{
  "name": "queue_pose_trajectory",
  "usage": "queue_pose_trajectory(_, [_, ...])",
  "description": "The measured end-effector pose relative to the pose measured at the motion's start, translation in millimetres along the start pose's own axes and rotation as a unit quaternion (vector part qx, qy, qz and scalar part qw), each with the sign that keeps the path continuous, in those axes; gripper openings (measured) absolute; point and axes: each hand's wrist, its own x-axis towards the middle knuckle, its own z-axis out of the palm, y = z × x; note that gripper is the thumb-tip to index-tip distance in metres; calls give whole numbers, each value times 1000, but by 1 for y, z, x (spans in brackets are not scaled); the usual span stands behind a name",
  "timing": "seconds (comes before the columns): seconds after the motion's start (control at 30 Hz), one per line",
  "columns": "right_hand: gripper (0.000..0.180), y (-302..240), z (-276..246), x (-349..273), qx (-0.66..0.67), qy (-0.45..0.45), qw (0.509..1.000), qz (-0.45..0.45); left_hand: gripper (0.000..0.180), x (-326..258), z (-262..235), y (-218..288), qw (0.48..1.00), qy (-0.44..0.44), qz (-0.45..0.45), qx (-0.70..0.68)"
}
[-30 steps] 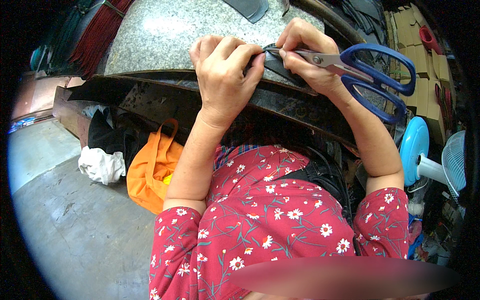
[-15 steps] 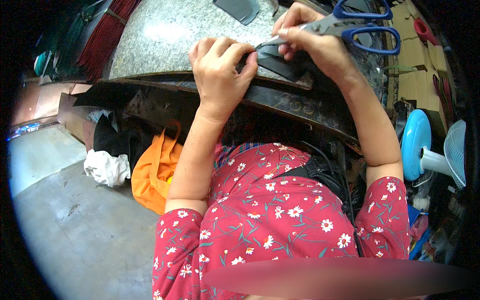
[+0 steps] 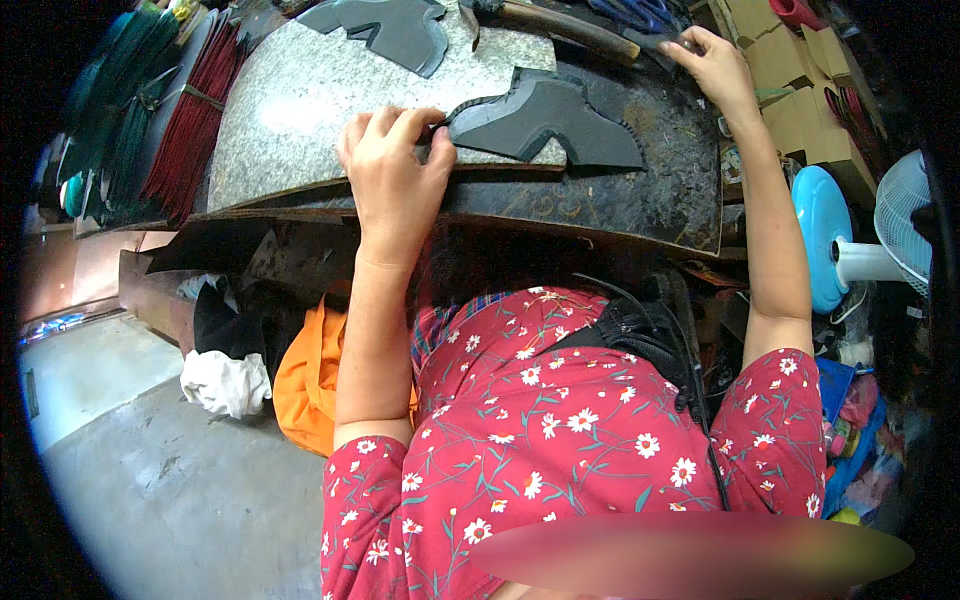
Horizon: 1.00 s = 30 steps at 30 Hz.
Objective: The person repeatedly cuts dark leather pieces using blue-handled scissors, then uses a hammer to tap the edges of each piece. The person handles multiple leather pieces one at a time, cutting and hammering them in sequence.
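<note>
On the front of a speckled stone slab (image 3: 270, 130) lies a dark grey cut-out piece (image 3: 520, 120), shaped like a shoe upper, with notched edges. My left hand (image 3: 395, 165) pinches its left end between thumb and fingers. Far off to the right, my right hand (image 3: 722, 75) is raised at the back of the bench. Its thumb and forefinger close at a dark item beside the end of a wooden-handled hammer (image 3: 570, 27); what they grip is unclear. Blue scissors handles (image 3: 640, 12) show partly just behind.
More dark grey pieces (image 3: 400, 35) lie at the slab's back. Bundled red cords (image 3: 190, 130) and green cords (image 3: 120, 110) hang at the left. A blue-and-white fan (image 3: 825, 240) stands right of the bench. An orange bag (image 3: 305, 385) and white cloth (image 3: 228, 384) sit below left.
My right hand has let go of the scissors and moved away to the back right. The grey piece now lies spread on the slab, its left end still in my left hand.
</note>
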Motion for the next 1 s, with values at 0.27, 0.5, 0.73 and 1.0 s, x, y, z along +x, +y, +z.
queue_pose_trajectory(0.27, [40,-17,15,-22,-57,110,989,-77,7,10,-8,9,993,-41,12,112])
queue_pose_trajectory(0.5, [37,-63,0,-20,79,114,970,-202,10,4,-27,13,997,27,42,55])
queue_pose_trajectory(0.73, [40,-158,-18,-2,636,-427,643,17,15,4,-37,30,975,185,121,36])
queue_pose_trajectory(1.0, [49,-202,16,-49,609,-588,530,-51,20,8,-22,32,966,216,124,-73])
